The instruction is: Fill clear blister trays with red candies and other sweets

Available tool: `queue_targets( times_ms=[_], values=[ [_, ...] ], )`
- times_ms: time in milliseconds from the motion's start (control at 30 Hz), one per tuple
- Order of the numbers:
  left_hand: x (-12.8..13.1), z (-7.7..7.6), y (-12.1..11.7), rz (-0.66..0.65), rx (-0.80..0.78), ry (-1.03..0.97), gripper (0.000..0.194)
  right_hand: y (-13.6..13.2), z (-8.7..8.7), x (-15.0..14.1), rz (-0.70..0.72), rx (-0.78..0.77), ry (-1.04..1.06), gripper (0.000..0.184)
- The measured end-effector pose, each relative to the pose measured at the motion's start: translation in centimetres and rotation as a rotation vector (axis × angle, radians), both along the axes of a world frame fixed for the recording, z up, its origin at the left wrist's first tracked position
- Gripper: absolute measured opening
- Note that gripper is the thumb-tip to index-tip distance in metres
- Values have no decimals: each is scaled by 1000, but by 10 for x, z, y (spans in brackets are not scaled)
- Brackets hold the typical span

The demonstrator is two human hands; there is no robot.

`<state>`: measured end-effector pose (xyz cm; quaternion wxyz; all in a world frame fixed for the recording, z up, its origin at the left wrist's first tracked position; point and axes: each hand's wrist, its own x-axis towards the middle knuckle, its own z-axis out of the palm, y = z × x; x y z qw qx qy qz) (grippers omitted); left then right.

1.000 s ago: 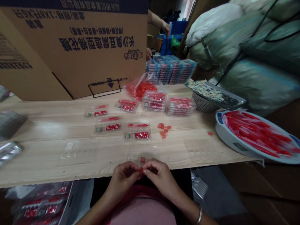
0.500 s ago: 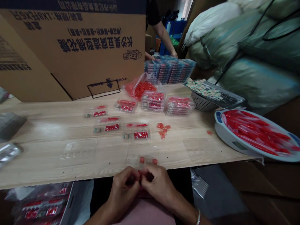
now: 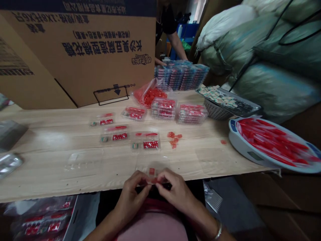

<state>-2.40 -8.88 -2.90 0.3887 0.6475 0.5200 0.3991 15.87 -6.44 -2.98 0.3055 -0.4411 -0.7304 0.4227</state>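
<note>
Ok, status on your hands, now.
Left hand and right hand both pinching a small red piece. Clear plastic tray directly ahead, at the near edge of the hands. One red square on that tray.

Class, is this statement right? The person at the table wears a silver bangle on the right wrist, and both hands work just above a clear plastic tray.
No: the silver bangle is on the left wrist, as the head view shows. The left hand and right hand do work just above the clear plastic tray.

Glossy plastic tray, smooth wood tbl
</note>
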Motion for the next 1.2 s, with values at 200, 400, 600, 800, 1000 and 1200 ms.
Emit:
queue_targets(
  times_ms=[200, 400, 600, 800, 1000, 1200],
  values=[
    [-14, -17, 25, -46, 291, 377, 14, 30, -1, 20, 163, 460, -447, 18],
    [-11, -20, 29, -95, 375, 453, 13, 25, 0, 11, 200, 527, -527, 13],
    [-4, -24, 35, -96, 465, 517, 14, 56, 7, 32, 16, 399, -468, 17],
    [1, -15, 38, -81, 432, 418, 13, 98, -10, 59, -293, 237, -187, 11],
    [19, 3, 40, -1, 303, 24, 16, 64, -11, 33, -115, -251, 360, 20],
    [32, 14, 51, -7, 139, -193, 8, 46, 4, 15, -93, -437, 567, 30]
  ],
)
